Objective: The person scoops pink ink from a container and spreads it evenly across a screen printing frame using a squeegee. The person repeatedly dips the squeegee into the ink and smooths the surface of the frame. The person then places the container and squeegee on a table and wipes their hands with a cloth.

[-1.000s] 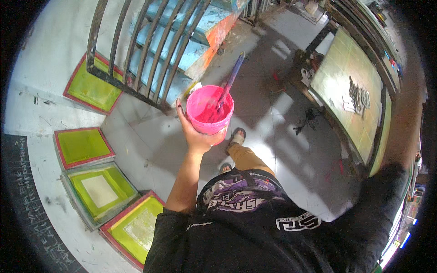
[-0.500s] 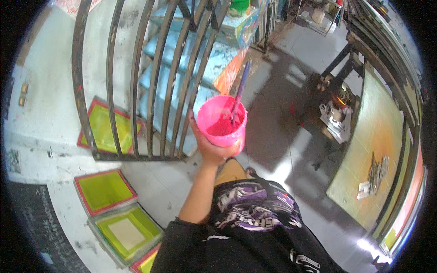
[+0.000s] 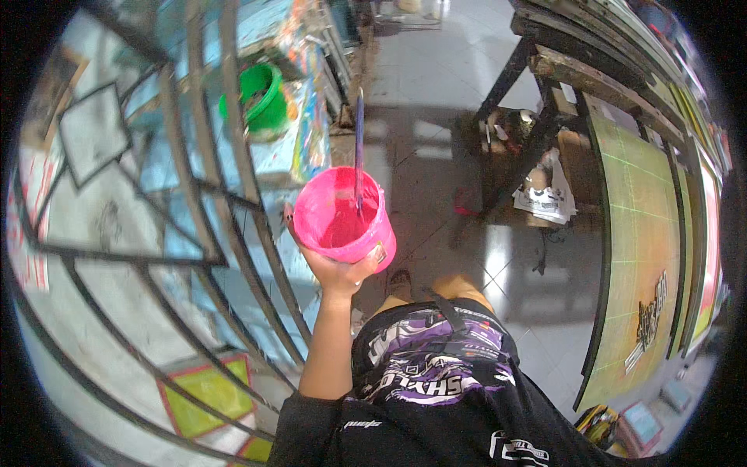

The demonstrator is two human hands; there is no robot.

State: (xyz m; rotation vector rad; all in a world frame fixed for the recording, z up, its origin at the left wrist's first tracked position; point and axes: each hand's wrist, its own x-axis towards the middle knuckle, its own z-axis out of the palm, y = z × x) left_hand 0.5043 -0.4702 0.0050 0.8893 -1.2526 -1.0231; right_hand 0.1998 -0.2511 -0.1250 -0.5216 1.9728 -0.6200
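Observation:
My left hand is wrapped round the lower side of a bright pink plastic bucket, with the thumb side up against its left wall. Dark pink or red stuff, perhaps paint, lies inside the bucket. A long thin stick, purple and blue, leans in it with its top end well above the rim; its lower tip is hidden in the bucket. No part of my right hand shows.
Dark metal railing runs along my left, beside light-blue steps bearing a green bucket. A yellow-green frame with a red border lies beyond the bars. A dark wooden rack and a large yellowish board stand at right.
I have moved forward, with the pink bucket still in my left hand. The green bucket and steps now appear nearer, and the framed panels have slid toward the lower edge.

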